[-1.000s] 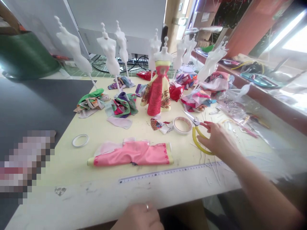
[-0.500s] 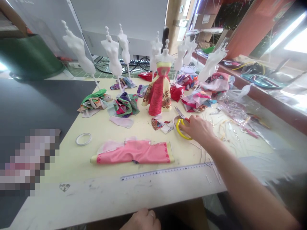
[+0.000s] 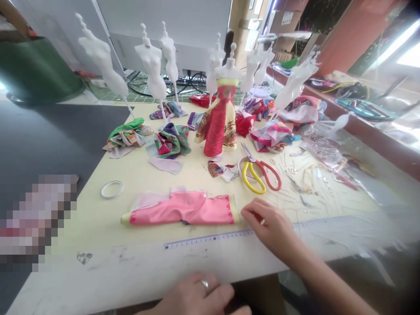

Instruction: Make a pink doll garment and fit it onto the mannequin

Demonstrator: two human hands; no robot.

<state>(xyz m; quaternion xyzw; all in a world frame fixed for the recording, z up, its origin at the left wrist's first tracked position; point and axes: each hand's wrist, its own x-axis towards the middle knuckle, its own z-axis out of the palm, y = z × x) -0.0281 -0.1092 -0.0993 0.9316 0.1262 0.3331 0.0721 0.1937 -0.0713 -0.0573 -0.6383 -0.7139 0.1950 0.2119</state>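
Observation:
A pink cloth piece [image 3: 197,210] with cream ends and a printed border lies flat on the table. Beside its right end is my right hand [image 3: 271,223], fingers curled together with nothing visible in them. My left hand [image 3: 200,293], with a ring on one finger, is at the front table edge, smeared by motion; its fingertips are partly out of view. Scissors [image 3: 254,170] with one yellow and one red handle lie beyond my right hand, blades partly apart. A ruler strip [image 3: 197,241] runs in front of the cloth, partly under my right hand.
A small dress form in a red and cream dress [image 3: 216,118] stands behind the cloth. Several white dress forms [image 3: 151,65] and fabric heaps [image 3: 172,140] line the back. A white tape ring [image 3: 111,189] lies left, chains and plastic bags [image 3: 324,148] right.
My right hand has let go of the scissors and moved toward me, beside the pink cloth's right end. My left hand has come further up into view at the table edge.

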